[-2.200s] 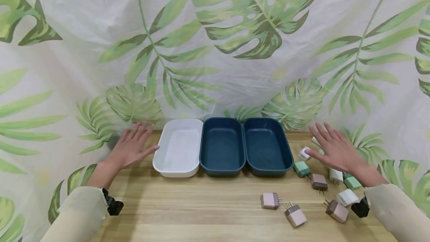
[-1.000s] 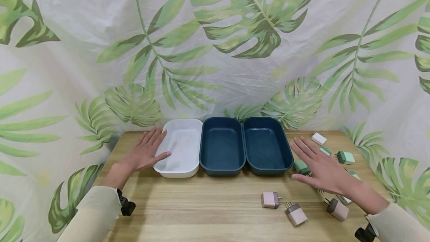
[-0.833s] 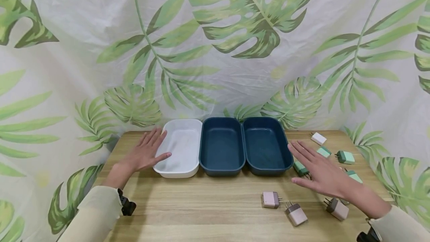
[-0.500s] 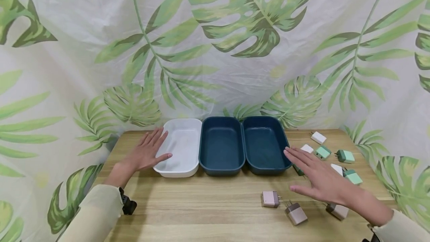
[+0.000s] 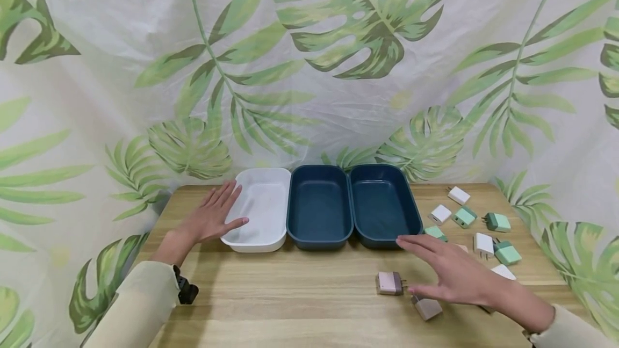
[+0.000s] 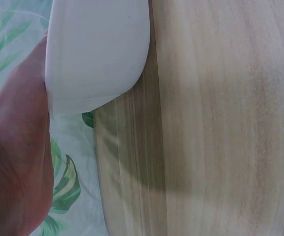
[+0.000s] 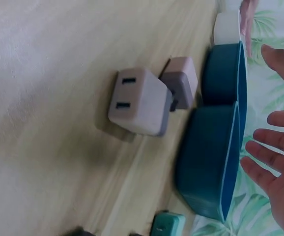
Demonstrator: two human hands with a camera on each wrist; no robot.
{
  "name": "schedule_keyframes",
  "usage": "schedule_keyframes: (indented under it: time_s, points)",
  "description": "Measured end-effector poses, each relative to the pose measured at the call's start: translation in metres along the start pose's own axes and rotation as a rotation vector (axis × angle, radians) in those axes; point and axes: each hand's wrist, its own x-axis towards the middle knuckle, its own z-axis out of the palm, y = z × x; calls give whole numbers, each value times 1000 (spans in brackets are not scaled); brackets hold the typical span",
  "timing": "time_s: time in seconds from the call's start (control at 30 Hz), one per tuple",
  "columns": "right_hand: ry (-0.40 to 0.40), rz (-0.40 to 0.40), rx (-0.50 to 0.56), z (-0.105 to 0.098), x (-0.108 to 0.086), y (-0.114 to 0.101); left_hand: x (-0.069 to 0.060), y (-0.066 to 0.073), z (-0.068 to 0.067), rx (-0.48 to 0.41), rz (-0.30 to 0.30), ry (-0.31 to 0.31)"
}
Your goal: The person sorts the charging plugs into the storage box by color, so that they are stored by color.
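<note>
Leaf-print cloth [image 5: 309, 85] behind 1 pale wood-grain tabletop [image 5: 285, 299].

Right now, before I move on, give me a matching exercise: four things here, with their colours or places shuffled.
Things, as the head view shows them:
1. Left-end tray
2. Left hand
3. Middle tray
4. Right hand

Colours or places:
A. Near two pink chargers, holding nothing
B. Dark blue
C. At the outer side of the left-end tray
D. White

Right pairs: 1-D, 2-C, 3-B, 4-A.
</note>
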Motion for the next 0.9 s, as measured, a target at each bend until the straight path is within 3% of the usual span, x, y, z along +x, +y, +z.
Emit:
schedule_keyframes:
  time_s: [0.37, 0.7, 0.9]
  points:
    - [-93, 42, 73, 20, 0, -7, 1, -1, 0, -8, 4, -10]
    - [-56, -6, 128, 41, 3, -6, 1, 0, 2, -12, 6, 3]
    - [-108, 61, 172, 50, 6, -5, 0, 2, 0, -3, 4, -1]
